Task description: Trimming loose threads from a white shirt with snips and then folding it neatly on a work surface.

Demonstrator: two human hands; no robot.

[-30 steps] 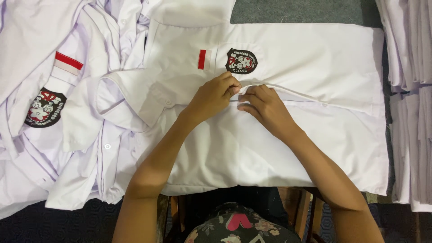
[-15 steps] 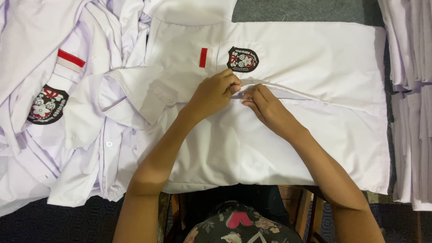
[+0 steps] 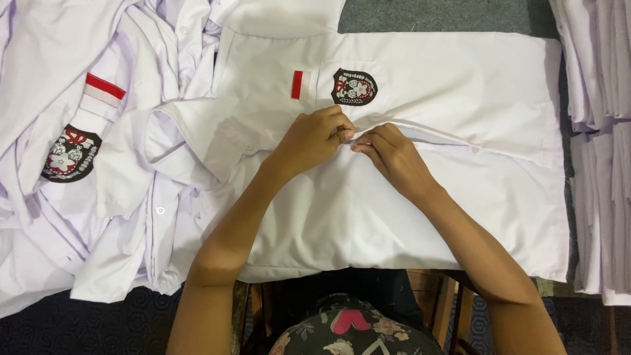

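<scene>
A white uniform shirt (image 3: 407, 217) lies spread flat across the middle of the view, its front placket running from nine to three o'clock; at nine o'clock a loose heap of white shirts (image 3: 79, 164) spills over it; at three o'clock sits a stack of folded white shirts (image 3: 598, 131); the left hand (image 3: 309, 138) and right hand (image 3: 391, 158) meet at centre, fingertips pinched narrowly on the placket edge, almost touching each other; just toward twelve o'clock from them lie a dark embroidered badge (image 3: 354, 87) and a small red-and-white flag patch (image 3: 300, 85).
</scene>
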